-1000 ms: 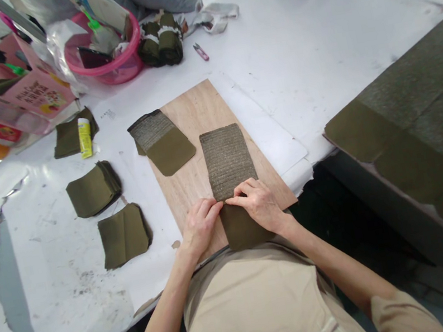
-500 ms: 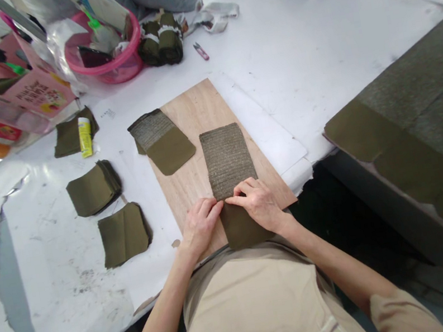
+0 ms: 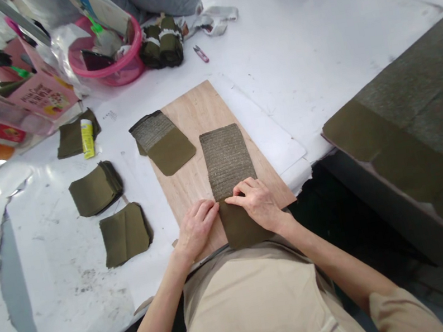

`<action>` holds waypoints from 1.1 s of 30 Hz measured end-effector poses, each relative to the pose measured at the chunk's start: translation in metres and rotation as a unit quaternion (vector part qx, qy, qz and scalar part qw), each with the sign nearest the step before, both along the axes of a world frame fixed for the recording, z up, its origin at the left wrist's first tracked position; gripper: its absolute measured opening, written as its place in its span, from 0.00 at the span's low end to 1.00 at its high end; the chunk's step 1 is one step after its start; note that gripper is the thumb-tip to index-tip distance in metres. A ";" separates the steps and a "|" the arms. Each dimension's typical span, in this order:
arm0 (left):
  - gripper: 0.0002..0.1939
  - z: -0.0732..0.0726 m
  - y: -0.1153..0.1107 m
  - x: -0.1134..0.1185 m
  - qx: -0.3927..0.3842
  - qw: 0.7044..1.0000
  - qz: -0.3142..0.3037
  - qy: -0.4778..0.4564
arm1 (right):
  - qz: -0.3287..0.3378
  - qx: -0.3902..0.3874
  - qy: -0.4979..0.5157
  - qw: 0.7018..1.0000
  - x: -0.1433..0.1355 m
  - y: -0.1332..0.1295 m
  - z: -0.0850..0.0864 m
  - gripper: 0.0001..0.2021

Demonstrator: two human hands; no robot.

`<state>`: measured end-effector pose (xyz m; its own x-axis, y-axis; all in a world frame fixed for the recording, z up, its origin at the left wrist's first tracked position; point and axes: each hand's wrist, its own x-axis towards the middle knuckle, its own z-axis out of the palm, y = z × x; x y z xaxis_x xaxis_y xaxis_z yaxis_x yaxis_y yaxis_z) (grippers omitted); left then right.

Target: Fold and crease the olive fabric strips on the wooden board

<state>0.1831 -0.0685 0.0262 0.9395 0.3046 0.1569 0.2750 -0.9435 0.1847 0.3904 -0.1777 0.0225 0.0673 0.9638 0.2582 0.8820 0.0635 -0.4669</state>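
Observation:
An olive fabric piece (image 3: 228,156), ribbed grey-green in its upper half and plain olive below, lies lengthwise on a wooden board (image 3: 195,108) in front of me. My right hand (image 3: 255,203) rests over its middle, thumb and index finger pinched at the line where ribbed and plain parts meet. At the left end of that line is my left hand (image 3: 199,223), its fingers close together and its thumb and fingertips on the fabric's edge. A second two-part fabric piece (image 3: 169,146) lies at the board's upper left, on top of another olive piece.
Left of the board are olive fabric stacks (image 3: 96,190) and a yellow glue tube (image 3: 87,137). Behind stand a pink basket (image 3: 117,76) and a pink box (image 3: 44,96). Small thread snips (image 3: 201,54) lie farther back. Large joined fabric panels (image 3: 411,157) cover a surface at right.
My left hand has slid slightly left, its thumb tip drawing back to the fabric's edge. My right hand keeps its pinch at the same spot. The view has shifted slightly.

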 end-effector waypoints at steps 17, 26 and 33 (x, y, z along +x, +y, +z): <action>0.17 0.000 -0.031 0.022 0.045 0.995 0.083 -0.017 | 0.012 0.007 0.093 0.996 0.010 0.004 0.005 0.07; 0.19 -0.001 -0.031 0.021 0.041 0.995 0.088 -0.019 | -0.017 0.037 0.329 0.943 0.033 0.001 0.008 0.06; 0.19 -0.001 -0.031 0.020 0.041 0.995 0.087 -0.025 | -0.055 0.047 0.310 0.948 0.042 -0.002 0.008 0.08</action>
